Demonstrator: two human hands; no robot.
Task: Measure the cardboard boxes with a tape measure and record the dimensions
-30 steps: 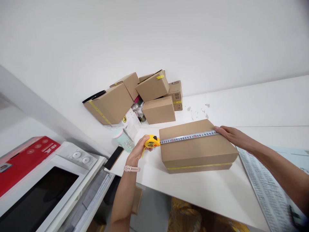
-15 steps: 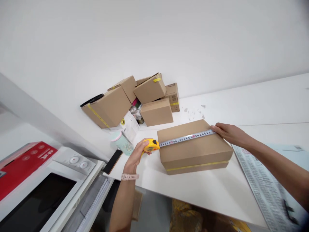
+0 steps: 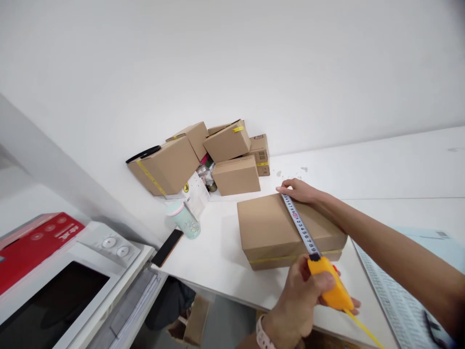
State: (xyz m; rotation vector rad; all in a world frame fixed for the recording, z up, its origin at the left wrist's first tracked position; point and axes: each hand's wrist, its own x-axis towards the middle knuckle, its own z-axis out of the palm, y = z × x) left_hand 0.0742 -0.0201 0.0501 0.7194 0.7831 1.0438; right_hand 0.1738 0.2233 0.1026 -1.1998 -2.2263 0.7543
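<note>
A closed cardboard box with a yellow strip along its lower side sits on the white table. My left hand is closed around the yellow case of a tape measure, just off the box's near edge. From the case, the blade runs across the box top to the far edge. There my right hand pinches the blade's end, its forearm reaching over the right part of the box. A yellow strap trails from the case toward the bottom.
Several cardboard boxes are stacked against the wall. A mint tumbler and a dark phone-like slab lie at the table's left. A white microwave stands at far left, and a printed mat lies at right.
The tape measure has turned from along the box's length to across its width. My left hand swung right to the near side; my right hand moved left to the far edge.
</note>
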